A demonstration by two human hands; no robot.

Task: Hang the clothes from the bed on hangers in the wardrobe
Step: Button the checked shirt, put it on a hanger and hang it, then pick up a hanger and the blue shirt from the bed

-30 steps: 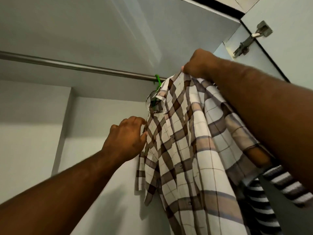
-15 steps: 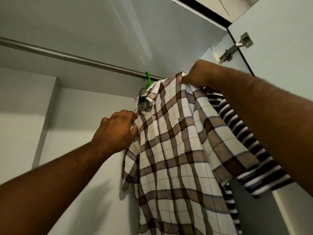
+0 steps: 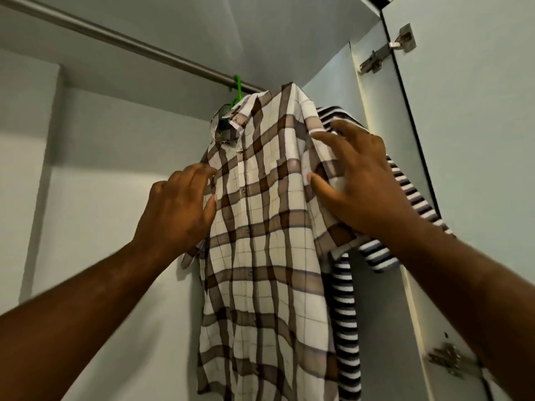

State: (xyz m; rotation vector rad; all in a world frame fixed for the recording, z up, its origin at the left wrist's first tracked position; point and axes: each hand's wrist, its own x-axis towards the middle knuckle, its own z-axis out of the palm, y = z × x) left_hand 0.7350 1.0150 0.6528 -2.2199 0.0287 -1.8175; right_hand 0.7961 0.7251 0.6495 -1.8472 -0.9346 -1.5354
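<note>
While hung on the green plastic hanger (image 3: 238, 88), the brown-checked cloth shirt (image 3: 260, 227) is likely soft and light.
Right hand (image 3: 362, 180) lies flat, fingers spread; left hand (image 3: 176, 209) grip indeterminable. Hold at shoulders.

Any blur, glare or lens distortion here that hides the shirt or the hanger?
Head view: the plaid shirt and green hanger hook are sharp; the left forearm and lower door hinge are motion-smeared; the wide lens bows the door edge; light is dim and soft, with faint shadow on the back wall, no glare.

Plaid shirt (image 3: 260, 227) on green hanger (image 3: 238, 89); left hand (image 3: 179, 209), right hand (image 3: 364, 180) touch it.
</note>
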